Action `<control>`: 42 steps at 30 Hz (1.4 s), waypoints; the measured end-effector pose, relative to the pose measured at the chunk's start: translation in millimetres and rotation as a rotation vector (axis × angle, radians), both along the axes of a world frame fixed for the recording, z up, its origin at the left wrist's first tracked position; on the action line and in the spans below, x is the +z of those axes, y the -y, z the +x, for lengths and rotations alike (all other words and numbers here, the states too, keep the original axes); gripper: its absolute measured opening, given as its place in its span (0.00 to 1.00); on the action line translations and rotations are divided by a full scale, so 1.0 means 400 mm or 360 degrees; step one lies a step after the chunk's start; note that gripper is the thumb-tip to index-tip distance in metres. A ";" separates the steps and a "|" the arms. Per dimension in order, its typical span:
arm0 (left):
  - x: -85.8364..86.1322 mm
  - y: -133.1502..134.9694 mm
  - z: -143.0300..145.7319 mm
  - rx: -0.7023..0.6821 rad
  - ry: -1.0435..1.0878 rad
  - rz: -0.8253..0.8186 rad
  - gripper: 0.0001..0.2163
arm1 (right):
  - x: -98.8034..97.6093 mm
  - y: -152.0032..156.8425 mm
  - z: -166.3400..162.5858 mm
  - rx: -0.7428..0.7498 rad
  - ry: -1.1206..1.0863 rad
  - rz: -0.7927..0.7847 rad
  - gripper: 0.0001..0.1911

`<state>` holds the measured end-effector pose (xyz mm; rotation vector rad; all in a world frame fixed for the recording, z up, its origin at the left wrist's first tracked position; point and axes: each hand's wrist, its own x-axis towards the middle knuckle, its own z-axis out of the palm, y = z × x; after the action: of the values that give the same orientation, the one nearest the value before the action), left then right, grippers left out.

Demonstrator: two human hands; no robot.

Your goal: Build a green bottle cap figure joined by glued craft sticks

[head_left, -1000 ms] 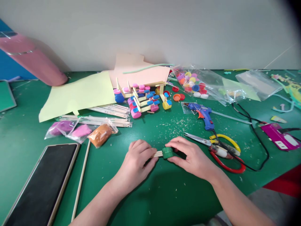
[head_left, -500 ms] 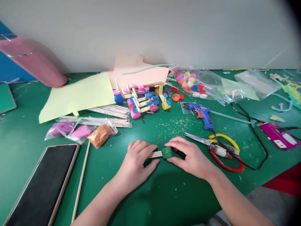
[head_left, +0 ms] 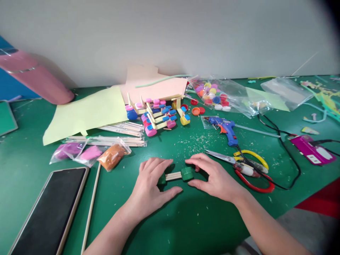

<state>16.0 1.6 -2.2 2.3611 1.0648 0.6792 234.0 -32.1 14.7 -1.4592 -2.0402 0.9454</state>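
Note:
A small dumbbell-shaped piece lies on the green table: pale wooden sticks (head_left: 173, 176) joining two green bottle caps, the right-hand cap (head_left: 187, 174) in full view and the other cap (head_left: 162, 179) partly covered by my left hand. My left hand (head_left: 151, 180) is spread around the left end, thumb and forefinger well apart. Around the right cap, my right hand (head_left: 212, 176) curves with its fingers and thumb parted. Its thumb tip is close to the cap's lower edge; whether it touches I cannot tell.
Behind are several cap-and-stick pieces (head_left: 159, 115) and a bag of coloured caps (head_left: 212, 94). On the right lie a blue glue gun (head_left: 225, 129), scissors (head_left: 221, 156), red-handled pliers (head_left: 255, 182) and a purple power strip (head_left: 310, 150). A phone (head_left: 50, 212) and thin stick (head_left: 91, 209) lie left.
My left hand has opened, its thumb and fingers moving apart and leftward off the sticks, so the left cap now shows. The right hand has loosened slightly around the other cap.

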 end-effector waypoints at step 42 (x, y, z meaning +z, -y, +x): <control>0.003 0.023 -0.069 0.0039 0.0045 -0.0133 0.12 | -0.023 -0.004 -0.006 -0.0042 -0.0006 0.0156 0.14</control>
<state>-11.5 -7.4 -1.1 2.2646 1.0900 0.6618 231.6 -30.7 5.5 -1.4283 -2.0300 0.8250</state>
